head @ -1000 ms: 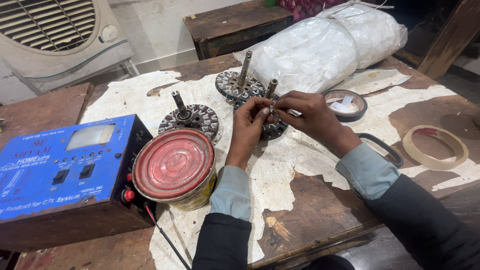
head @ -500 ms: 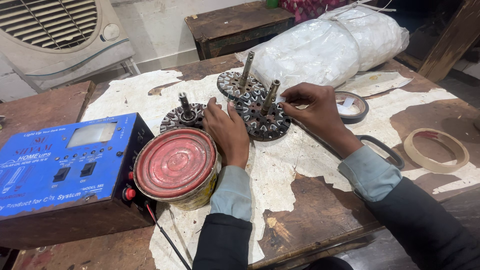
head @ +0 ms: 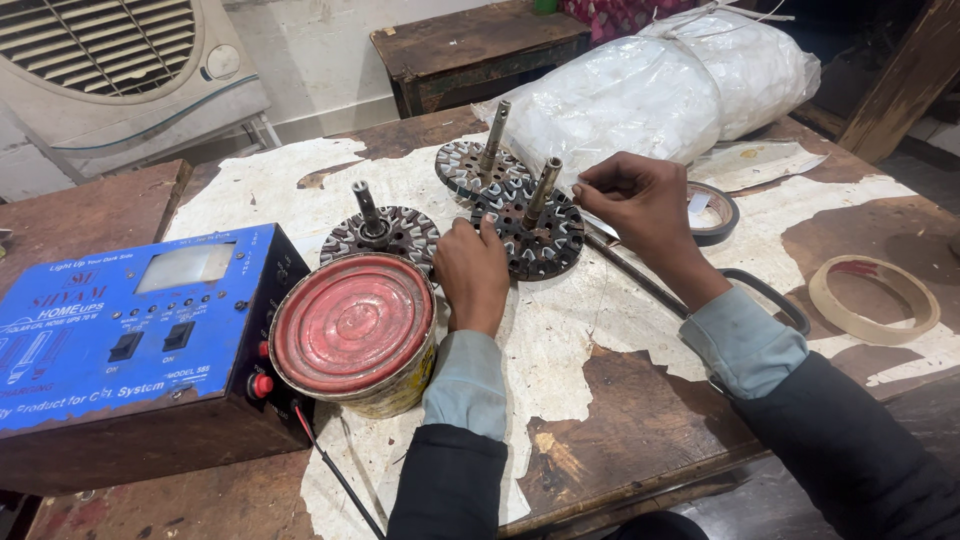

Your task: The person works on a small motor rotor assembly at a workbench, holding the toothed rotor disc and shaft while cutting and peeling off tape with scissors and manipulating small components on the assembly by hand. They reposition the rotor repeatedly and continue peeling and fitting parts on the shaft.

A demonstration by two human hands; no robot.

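Near the middle of the frame, the left hand (head: 472, 275) lies flat with its fingertips pressed on the near-left edge of a slotted metal core (head: 538, 232), a dark round disc of stacked plates with a steel shaft rising tilted from its centre. The pressing seems meant to keep the disc from sliding on the desk (head: 620, 440). The hand is spread on it, not clenched around it.

Just right of the shaft, the right hand (head: 640, 200) hovers with thumb and forefinger pinched together as if on something thin; what is between them is too small to tell. A fine line appears to run from that pinch down across the torn white sheet covering the desk.

Two more cores of the same kind stand close by: one (head: 382, 235) to the left, touching the rim of a red-lidded tin (head: 352, 328), and one (head: 470, 165) behind. A blue power unit (head: 130, 320) fills the lower left. A tape roll (head: 715, 210) lies just beyond the right hand, a tan ring (head: 872, 298) sits at the right, and a wrapped white bundle (head: 660, 90) lies at the top.
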